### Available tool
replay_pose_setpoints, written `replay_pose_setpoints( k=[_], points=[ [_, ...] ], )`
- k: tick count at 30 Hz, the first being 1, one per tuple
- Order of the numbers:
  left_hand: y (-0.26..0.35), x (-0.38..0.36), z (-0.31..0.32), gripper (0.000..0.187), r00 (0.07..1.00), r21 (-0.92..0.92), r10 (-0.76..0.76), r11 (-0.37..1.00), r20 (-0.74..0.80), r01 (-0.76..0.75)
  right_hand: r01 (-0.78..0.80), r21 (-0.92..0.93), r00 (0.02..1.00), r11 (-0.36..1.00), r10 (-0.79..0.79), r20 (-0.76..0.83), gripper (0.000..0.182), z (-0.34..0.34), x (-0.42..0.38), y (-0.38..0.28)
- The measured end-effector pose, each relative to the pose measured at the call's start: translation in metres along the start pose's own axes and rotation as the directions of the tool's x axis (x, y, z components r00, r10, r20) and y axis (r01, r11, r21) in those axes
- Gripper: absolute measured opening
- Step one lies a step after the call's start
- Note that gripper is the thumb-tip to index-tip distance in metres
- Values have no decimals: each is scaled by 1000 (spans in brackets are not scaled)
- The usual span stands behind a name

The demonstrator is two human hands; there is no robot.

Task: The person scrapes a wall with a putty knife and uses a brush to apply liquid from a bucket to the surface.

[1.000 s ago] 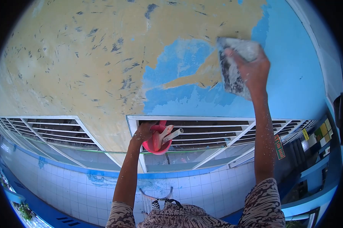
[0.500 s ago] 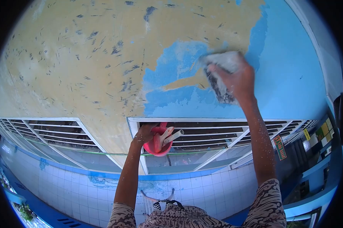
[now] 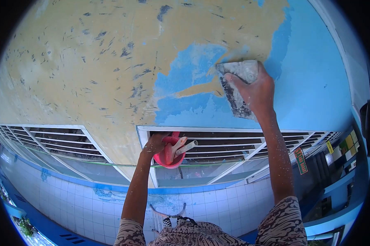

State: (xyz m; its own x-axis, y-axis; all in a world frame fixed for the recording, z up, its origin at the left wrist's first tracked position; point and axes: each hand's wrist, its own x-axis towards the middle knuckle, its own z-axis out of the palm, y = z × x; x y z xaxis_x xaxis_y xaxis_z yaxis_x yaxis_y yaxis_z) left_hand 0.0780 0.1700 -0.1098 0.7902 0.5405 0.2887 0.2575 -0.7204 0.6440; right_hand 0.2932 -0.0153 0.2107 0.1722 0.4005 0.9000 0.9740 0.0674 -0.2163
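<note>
Right hand (image 3: pixel 254 88): clamped on the sanding pad (image 3: pixel 235 88), fingers over its top edge, pad pressed flat to the wall (image 3: pixel 90 74).
Pad handling: judged light, slightly flexible, gritty; hold by the upper edge.
Left hand (image 3: pixel 154 144): closed on the rim of the red bowl (image 3: pixel 168 158), which holds tools (image 3: pixel 184 146), low and left of the right hand.
Bowl handling: judged light, stiff plastic; could tip.

We saw white louvred vent windows (image 3: pixel 57 143), a white tiled wall (image 3: pixel 82 205) below, and a green-red sign (image 3: pixel 300 160) nearby.
</note>
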Motion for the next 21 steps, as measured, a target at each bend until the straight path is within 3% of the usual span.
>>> replay_pose_setpoints(
  k=[1,3,4,5,6,7,9,10,12,13,15,16,17,19,21],
  points=[
    [2,-3,0,57,1000,-21,4,1000,-14,-4,51,-190,996,980,-35,86,38,0,-5,2],
    [-1,-1,1,57,999,-40,12,999,-34,-13,29,-223,995,974,-7,96,34,-12,9,-4],
    [-6,0,4,57,999,-6,-31,1000,-23,31,-141,21,990,990,140,12,34,-18,17,-12],
    [-9,-1,9,56,997,25,-76,997,-10,76,-284,271,953,920,302,-28,35,-21,21,-17],
    [-8,-3,10,56,997,18,-78,997,-10,78,-262,365,954,893,297,-44,32,-16,16,-14],
    [-7,-3,9,56,999,2,-34,999,-23,34,-123,283,974,951,171,-150,31,-1,7,2],
    [-7,1,5,55,999,-5,21,1000,-31,-21,-21,-12,994,1000,20,-108,30,10,-15,-1],
    [-7,0,5,55,1000,-21,11,1000,-22,-11,-25,-15,994,1000,23,-111,30,8,-17,-2],
    [-8,0,5,55,1000,-31,1,1000,-23,-1,-174,169,976,970,193,-101,37,9,-15,-5],
    [-9,1,5,55,999,-6,-34,999,6,34,-168,175,977,970,188,-102,37,13,-14,-8],
    [-7,0,5,56,997,14,-76,997,33,76,-247,512,900,823,390,-194,46,21,-17,-16],
    [-7,-1,5,56,999,-21,-52,998,11,52,-95,307,928,947,196,-316,46,31,-24,-15],
    [-8,0,6,57,1000,-52,-25,998,-10,24,-98,307,927,947,199,-318,46,30,-24,-15],
    [-9,1,7,57,1000,-20,11,1000,-24,-12,-198,42,968,979,202,-150,39,25,-23,-17],
    [-9,0,5,58,998,6,40,999,-45,-40,-172,156,964,973,199,-175,33,21,-16,-23]
  ],
)
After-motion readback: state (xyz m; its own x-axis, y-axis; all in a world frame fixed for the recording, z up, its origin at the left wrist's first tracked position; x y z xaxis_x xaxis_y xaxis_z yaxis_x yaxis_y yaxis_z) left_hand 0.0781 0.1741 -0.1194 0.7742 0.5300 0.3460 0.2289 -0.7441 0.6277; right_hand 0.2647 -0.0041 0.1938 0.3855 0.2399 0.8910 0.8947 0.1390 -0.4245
